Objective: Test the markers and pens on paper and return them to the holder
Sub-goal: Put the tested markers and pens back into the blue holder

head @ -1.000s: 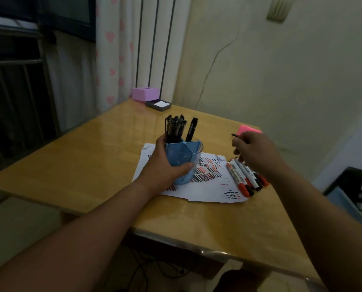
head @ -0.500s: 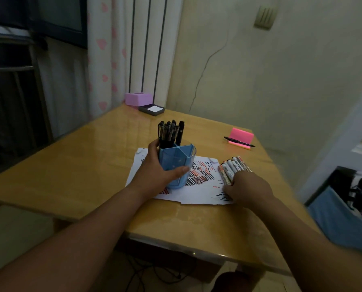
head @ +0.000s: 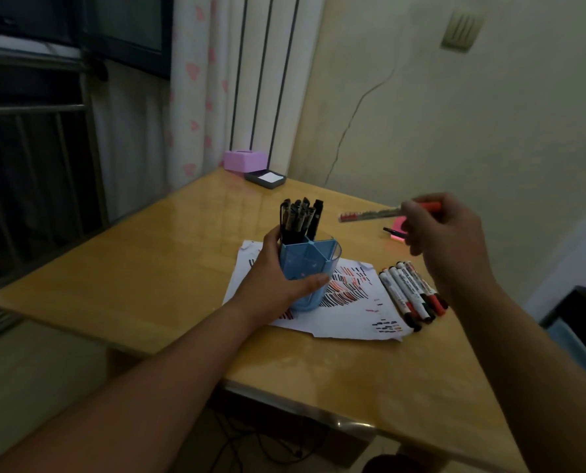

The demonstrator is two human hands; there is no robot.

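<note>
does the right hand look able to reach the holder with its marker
Likely yes: the right hand holds the marker aloft, the holder has empty right compartments, and the left hand grips its side, not its top.

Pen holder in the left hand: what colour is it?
The holder is light blue, clearest in the head view.

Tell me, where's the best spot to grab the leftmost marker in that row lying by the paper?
Probably its white mid-barrel, pinched from above: the leftmost marker lies flat, its left side free, its right side against the neighbouring markers.
</note>
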